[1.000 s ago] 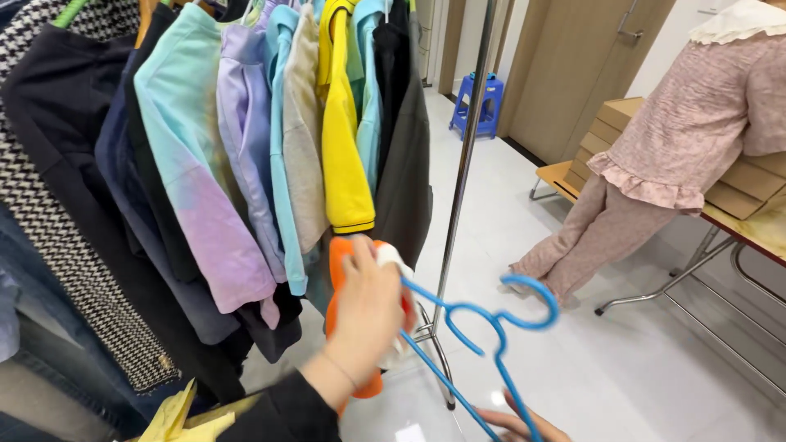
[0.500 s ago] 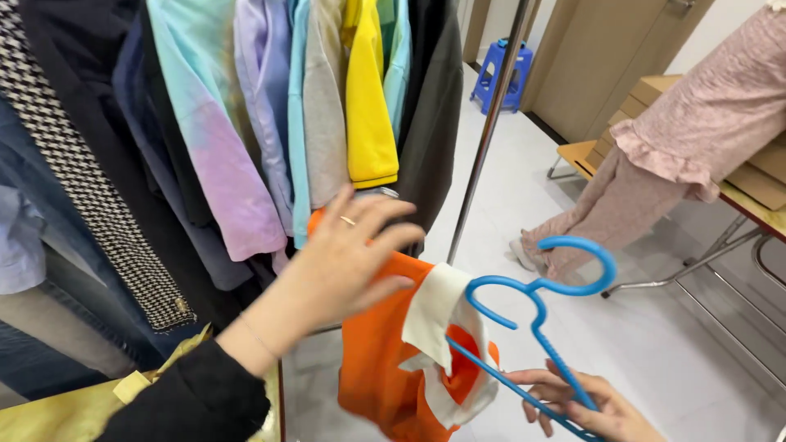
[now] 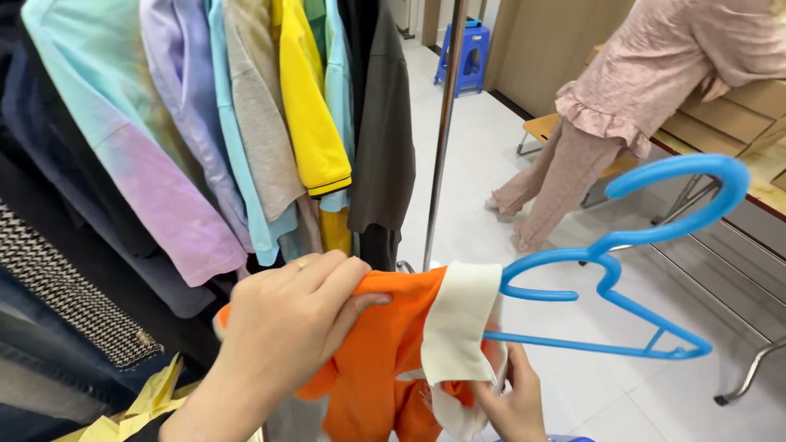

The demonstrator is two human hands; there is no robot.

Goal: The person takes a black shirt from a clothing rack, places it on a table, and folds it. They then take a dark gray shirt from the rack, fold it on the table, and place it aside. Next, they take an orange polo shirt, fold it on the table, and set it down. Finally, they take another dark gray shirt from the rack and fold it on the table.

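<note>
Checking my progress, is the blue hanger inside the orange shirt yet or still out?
Partly in: blue hanger enters the white collar of the orange shirt; hook and one arm remain outside.

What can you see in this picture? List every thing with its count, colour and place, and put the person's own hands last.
orange shirt: one, orange with a white collar, held low in the middle.
hanger: one, blue plastic, one end inside the collar, hook pointing up right.
hanging clothes: many on the rack; mint-to-lilac, lilac, light blue, beige, yellow, dark grey, black; upper left.
rack pole: one, metal, upright, centre.
stool: one, blue, far on the floor.
other person: one, in pink clothes, upper right, leaning at a table.
left hand: grips the shirt's shoulder.
right hand: below the collar, holding the shirt.
</note>
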